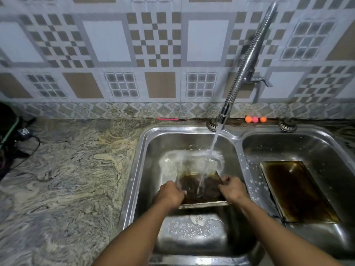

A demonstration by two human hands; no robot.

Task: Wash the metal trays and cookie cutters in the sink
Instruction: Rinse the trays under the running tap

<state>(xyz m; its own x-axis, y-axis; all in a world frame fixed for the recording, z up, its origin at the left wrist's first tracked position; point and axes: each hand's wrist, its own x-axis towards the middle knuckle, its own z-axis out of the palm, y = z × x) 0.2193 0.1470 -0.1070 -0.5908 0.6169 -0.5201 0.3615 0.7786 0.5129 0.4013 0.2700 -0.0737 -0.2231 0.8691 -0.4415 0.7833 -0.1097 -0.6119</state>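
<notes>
1. Gripping a dark, stained tray (pixel 199 191) by its two side edges, the left hand (pixel 171 194) and right hand (pixel 233 189) hold it tilted over the left basin of a double sink (pixel 138 169), with the tray between them.
2. Water from a flexible metal tap (pixel 247 60) strikes the tray's far end and runs down its face.
3. A second tray (pixel 295 191) lies in the right basin, well apart from both hands, leaning against the divider.
4. Spray and foam blur the tray's far edge; its near rim shows as a pale strip.
5. Fingers of both hands are curled shut on the tray's rims, thumbs on top; the fingertips underneath are hidden.
6. Both forearms reach in from the bottom edge, converging on the tray, with the elbows cut off.
7. Soapy water (pixel 194 227) sits in the basin below the tray.
8. The marbled tabletop (pixel 67 179) spreads to the left of the sink.
</notes>
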